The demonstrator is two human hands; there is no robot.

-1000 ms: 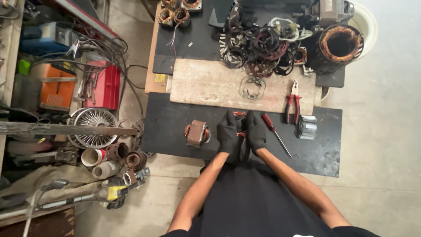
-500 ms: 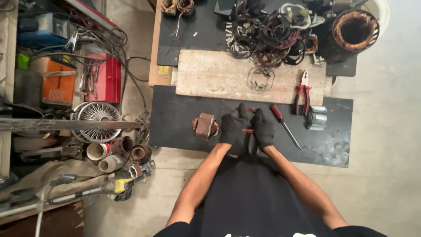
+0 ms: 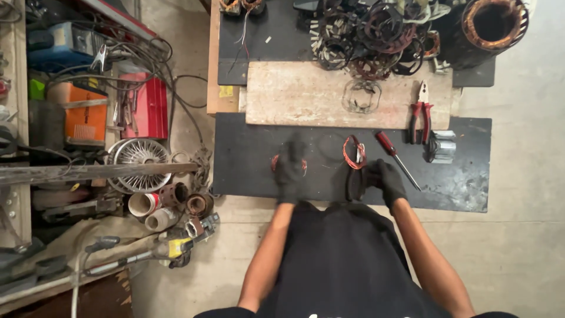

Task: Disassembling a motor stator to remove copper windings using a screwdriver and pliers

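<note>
Both my hands wear black gloves and rest on a black board [image 3: 465, 182] in front of me. My left hand [image 3: 290, 169] is blurred and lies over a small copper-wound bobbin [image 3: 274, 164]; whether it grips the bobbin does not show. My right hand [image 3: 385, 178] is curled around a small dark piece [image 3: 355, 185] near the board's front edge. A loop of copper wire [image 3: 354, 152] lies just beyond that piece. To the right of the loop lies a red-handled screwdriver [image 3: 388, 144], its shaft running past my right hand.
Red pliers [image 3: 421, 115] and a wire frame [image 3: 362, 95] lie on a pale wooden plank [image 3: 294, 94]. A metal part [image 3: 442, 147] lies at the right. Tangled coils [image 3: 376, 32] and a big stator [image 3: 491, 23] sit behind. Tools, cables and a fan guard [image 3: 141, 159] crowd the floor at left.
My hands were together over the copper loop. They have parted: the left hand moved left onto the bobbin, the right moved right and nearer me. The loop now lies uncovered.
</note>
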